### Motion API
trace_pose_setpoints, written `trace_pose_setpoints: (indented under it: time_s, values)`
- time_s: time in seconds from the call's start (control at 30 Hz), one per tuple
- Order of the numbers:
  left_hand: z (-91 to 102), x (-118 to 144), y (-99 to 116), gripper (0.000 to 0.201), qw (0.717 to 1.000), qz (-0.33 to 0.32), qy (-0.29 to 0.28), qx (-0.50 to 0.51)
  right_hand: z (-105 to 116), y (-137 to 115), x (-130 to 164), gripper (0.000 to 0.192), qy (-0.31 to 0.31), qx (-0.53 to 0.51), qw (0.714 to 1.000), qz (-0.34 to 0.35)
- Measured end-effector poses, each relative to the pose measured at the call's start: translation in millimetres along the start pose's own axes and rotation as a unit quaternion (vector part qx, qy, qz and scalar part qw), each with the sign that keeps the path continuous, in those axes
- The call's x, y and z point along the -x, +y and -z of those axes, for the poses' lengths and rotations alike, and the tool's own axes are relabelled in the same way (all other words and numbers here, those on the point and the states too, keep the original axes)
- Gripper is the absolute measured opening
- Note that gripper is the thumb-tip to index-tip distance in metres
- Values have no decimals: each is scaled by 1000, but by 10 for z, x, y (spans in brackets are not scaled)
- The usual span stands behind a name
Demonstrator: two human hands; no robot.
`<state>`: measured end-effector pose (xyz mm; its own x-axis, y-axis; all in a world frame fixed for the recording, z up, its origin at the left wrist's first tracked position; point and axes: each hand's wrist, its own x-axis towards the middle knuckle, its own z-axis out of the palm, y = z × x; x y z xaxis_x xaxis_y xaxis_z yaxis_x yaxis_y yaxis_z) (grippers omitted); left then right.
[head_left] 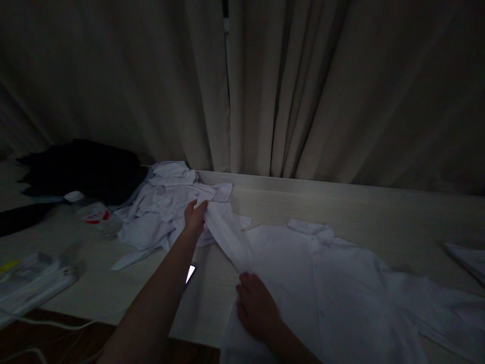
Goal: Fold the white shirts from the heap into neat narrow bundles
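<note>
On the pale table (359, 202) before drawn curtains (303, 91), left hand (195, 218) pinches shirt sleeve (227, 235).

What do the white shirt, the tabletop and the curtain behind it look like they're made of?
Shirt: thin woven cloth, probably cotton or a blend, matte; it creases softly, and its sleeve drapes from the left hand.
Tabletop: pale wood or wood-look laminate, matte, with faint straight grain lines.
Curtain: heavy beige fabric, matte, hanging in deep vertical folds.
</note>
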<state>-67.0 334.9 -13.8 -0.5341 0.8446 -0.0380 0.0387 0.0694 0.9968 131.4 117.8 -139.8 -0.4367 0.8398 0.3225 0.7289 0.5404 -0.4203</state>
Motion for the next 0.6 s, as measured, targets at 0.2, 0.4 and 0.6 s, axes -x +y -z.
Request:
trace_pose_setpoints:
  time_s: [0.2,0.4,0.6]
  values:
    - [0,-77,124,63,969,-117,-94,-195,44,-25,-31,38,-22,-5,1000,-1]
    - [247,-227,227,22,937,-145,-57,-311,72,-30,-25,38,-28,17,999,3]
    - [392,-232,351,4,944,-157,38,-288,87,-16,-43,40,-47,8,999,14]
